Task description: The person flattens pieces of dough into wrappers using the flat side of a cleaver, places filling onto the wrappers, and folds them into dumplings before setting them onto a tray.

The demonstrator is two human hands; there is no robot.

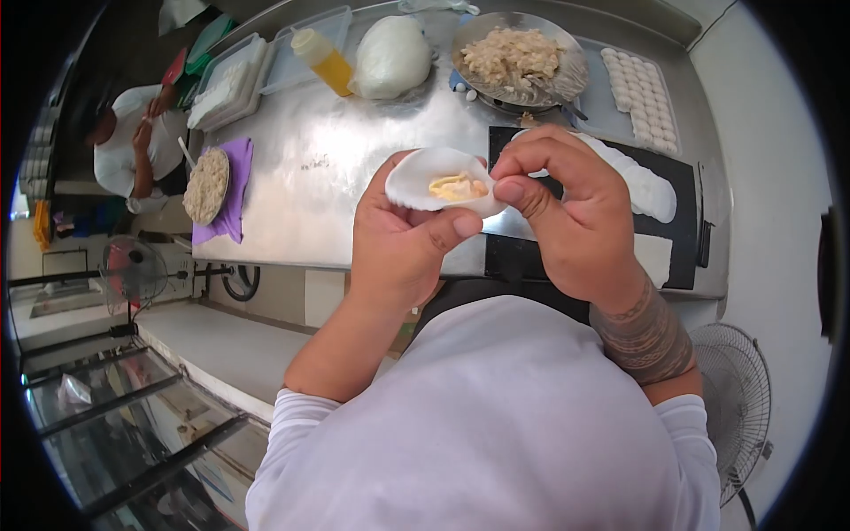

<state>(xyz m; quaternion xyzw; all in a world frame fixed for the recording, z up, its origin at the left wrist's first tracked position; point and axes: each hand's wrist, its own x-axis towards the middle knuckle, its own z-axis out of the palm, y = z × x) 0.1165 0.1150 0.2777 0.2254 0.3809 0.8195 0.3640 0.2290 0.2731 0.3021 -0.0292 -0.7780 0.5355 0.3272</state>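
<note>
My left hand (398,243) cradles a round white dumpling wrapper (409,183) above the front of the steel table, its thumb along the near edge. A small heap of pale yellow and pinkish filling (458,187) lies in the middle of the wrapper, which curves up around it like a shallow cup. At the wrapper's right edge, my right hand (571,208) has thumb and forefinger pinched together on the rim. Behind that hand, a row of overlapping white wrappers (651,190) lies on a black board (683,234), partly hidden by the hand.
A metal bowl of filling (515,57) stands at the back, beside a tray of shaped dumplings (639,102). Further left are a wrapped white dough lump (392,57), a yellow squeeze bottle (326,66) and another bowl of filling (208,188) on purple cloth. A co-worker (133,133) stands at the left end.
</note>
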